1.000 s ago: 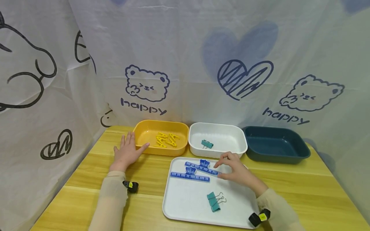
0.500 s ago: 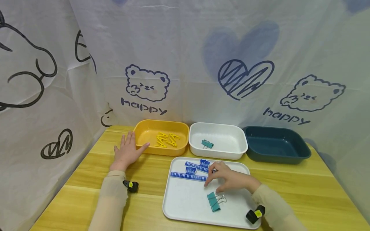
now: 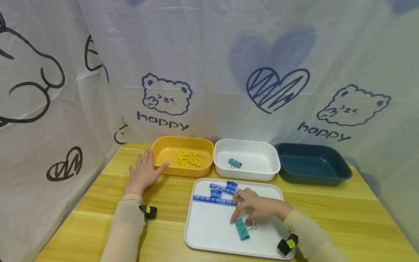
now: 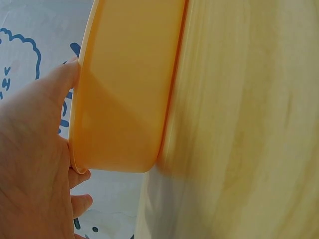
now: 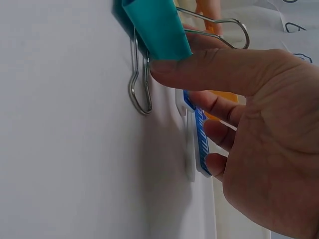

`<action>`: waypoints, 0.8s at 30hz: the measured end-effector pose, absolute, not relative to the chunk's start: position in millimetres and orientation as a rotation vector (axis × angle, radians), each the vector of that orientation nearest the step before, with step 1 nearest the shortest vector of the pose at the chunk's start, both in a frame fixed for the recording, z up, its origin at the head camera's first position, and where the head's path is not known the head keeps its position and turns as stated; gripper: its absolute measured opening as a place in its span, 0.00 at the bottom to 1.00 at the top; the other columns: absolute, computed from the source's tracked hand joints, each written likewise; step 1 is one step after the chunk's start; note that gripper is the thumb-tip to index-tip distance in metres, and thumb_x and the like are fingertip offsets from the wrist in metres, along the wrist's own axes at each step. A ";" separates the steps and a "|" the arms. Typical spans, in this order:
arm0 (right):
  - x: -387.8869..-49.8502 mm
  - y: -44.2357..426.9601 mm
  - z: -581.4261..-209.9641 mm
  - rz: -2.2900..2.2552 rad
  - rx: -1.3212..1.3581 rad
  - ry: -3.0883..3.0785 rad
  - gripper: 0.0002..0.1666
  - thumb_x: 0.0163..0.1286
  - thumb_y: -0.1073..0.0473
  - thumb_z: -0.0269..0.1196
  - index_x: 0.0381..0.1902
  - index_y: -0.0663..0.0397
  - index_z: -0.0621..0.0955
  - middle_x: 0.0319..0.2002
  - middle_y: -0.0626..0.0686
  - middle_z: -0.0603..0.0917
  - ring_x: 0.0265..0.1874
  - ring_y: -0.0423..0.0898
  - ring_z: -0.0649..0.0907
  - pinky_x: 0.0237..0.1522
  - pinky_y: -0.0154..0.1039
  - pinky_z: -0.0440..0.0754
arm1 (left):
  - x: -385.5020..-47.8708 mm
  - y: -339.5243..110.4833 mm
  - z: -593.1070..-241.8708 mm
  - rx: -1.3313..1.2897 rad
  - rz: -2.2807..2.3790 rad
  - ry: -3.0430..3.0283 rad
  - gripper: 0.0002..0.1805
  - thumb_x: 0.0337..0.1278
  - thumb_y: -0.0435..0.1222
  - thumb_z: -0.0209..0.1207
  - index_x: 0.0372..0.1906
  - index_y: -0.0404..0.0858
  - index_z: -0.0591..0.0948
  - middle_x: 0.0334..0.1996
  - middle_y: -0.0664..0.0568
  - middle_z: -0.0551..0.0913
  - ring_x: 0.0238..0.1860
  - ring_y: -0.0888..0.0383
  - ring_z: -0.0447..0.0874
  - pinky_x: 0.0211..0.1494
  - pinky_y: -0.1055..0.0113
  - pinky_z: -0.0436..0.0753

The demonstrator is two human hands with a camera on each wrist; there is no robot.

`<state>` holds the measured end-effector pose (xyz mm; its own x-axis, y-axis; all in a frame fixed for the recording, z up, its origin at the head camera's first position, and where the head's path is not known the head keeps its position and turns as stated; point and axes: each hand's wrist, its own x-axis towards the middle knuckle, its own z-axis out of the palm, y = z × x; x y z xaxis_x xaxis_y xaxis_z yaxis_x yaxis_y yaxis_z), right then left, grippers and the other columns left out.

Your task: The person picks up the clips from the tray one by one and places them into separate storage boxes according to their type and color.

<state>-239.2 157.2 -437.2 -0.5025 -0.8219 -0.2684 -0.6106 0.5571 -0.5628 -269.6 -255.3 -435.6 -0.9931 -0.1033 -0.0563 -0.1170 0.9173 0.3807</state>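
A teal binder clip [image 3: 242, 229] with wire handles lies on the white tray [image 3: 209, 233]. My right hand [image 3: 260, 206] reaches over it from the right, with curled thumb and index finger round its upper end. In the right wrist view the thumb touches the corner of the binder clip [image 5: 162, 30]; the index finger is partly hidden behind it. My left hand [image 3: 143, 174] rests spread against the left end of the yellow bin [image 3: 183, 172]. In the left wrist view its thumb lies on the rim of the bin [image 4: 119, 109].
Two blue piano-key ruler clips [image 3: 214, 200] lie at the tray's upper left, one partly behind my right hand. Yellow clothespins [image 3: 188, 159] lie in the yellow bin. The white bin [image 3: 248, 175] holds another teal binder clip [image 3: 235, 163]. A dark teal bin [image 3: 314, 179] stands at right.
My right hand has moved left and down from beside the ruler clips to the binder clip on the tray. The left hand has stayed at the yellow bin.
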 end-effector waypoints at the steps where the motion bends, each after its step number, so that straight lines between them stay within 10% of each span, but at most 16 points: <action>1: -238.8 157.2 -437.5 -0.548 -1.152 2.276 0.27 0.54 0.64 0.72 0.40 0.18 0.85 0.51 0.40 0.70 0.51 0.42 0.62 0.56 0.42 0.62 | -269.7 -255.3 -435.7 -0.174 0.607 3.041 0.60 0.58 0.74 0.36 0.77 0.32 0.39 0.78 0.36 0.37 0.77 0.33 0.31 0.68 0.22 0.38; 24: -241.5 165.8 -441.8 -0.550 -1.120 2.381 0.19 0.49 0.57 0.75 0.34 0.25 0.85 0.51 0.42 0.69 0.52 0.44 0.62 0.57 0.45 0.64 | -269.4 -255.8 -436.5 -0.172 0.631 3.038 0.59 0.58 0.74 0.37 0.77 0.33 0.38 0.78 0.36 0.37 0.78 0.34 0.30 0.68 0.23 0.37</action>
<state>-241.5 165.8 -441.8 -0.5694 -0.7904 -0.2261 -0.6113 0.5909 -0.5264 -269.4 -255.8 -436.5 -0.9933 -0.1011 -0.0559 -0.1151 0.9113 0.3953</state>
